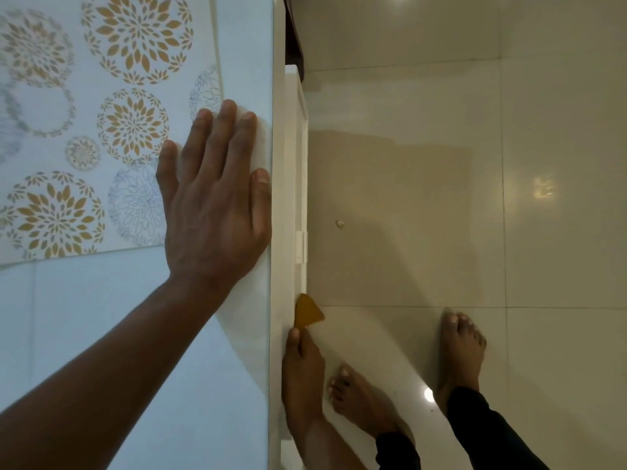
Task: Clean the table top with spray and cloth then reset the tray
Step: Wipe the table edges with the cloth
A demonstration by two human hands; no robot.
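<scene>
— Table (101, 334) first: where is it?

— It fills the left half of my view, a pale, glossy top. Its right edge runs straight up and down the middle, with the white side panel just below that edge.

— And past the edge?

— Floor (559, 164), shiny beige tiles. My bare feet (463, 351) stand on it near the bottom, close to the table's side.

— What lies on the table?

— A mat (101, 96) printed with gold and grey flower rounds covers the far left part. Its near border stops short of where my forearm crosses, and the top is bare below it.

— The cloth?

— The white cloth (244, 317) lies flat along the right edge of the table, partly over the mat's corner. It reaches from beyond my fingertips back past my wrist.

— Your hands?

— My left hand (217, 205) is spread wide, palm down, pressing on the cloth, fingers (227, 130) pointing away from me and the thumb right at the edge. My right hand (302, 368) hangs below the table edge, against the side panel, pinching a small orange piece (307, 312) between thumb and fingers. I cannot tell what that piece is.
</scene>
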